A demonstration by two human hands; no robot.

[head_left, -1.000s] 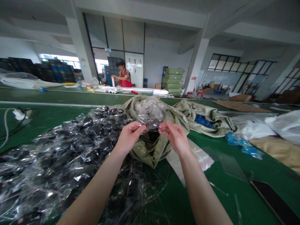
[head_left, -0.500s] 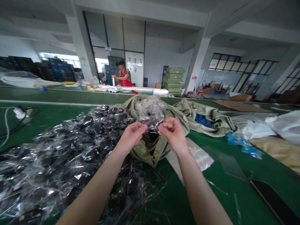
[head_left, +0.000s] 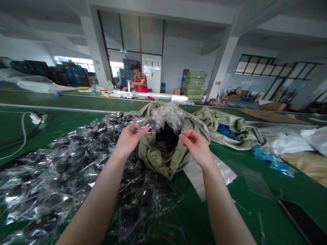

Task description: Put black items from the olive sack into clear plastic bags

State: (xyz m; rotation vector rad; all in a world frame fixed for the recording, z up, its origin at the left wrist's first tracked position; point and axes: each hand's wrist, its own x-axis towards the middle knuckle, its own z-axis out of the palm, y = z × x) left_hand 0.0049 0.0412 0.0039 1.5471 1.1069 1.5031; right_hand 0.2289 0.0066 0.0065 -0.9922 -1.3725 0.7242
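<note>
My left hand (head_left: 129, 139) pinches a clear plastic bag (head_left: 147, 124) with a dark round item in it, above the edge of the heap. My right hand (head_left: 196, 145) is closed, thumb against fingertips, over the right side of an open woven sack (head_left: 159, 158); whether anything thin is between the fingers I cannot make out. Dark pieces (head_left: 167, 136) show inside the sack's mouth, below crumpled clear plastic (head_left: 168, 114). Left of the sack spreads a large heap of dark items in clear bags (head_left: 74, 163).
Flat clear bags (head_left: 196, 180) lie under my right forearm, with a phone (head_left: 301, 217) farther right. Another woven sack (head_left: 245, 136) holds blue pieces. A white plug with cables (head_left: 35, 118) sits at left. Across the green table (head_left: 102, 102) a person in a red apron (head_left: 140, 85) works.
My hands have moved apart from the clear bag they both held. The bag went left with my left hand, and the sack's mouth is now uncovered. The view has shifted slightly left.
</note>
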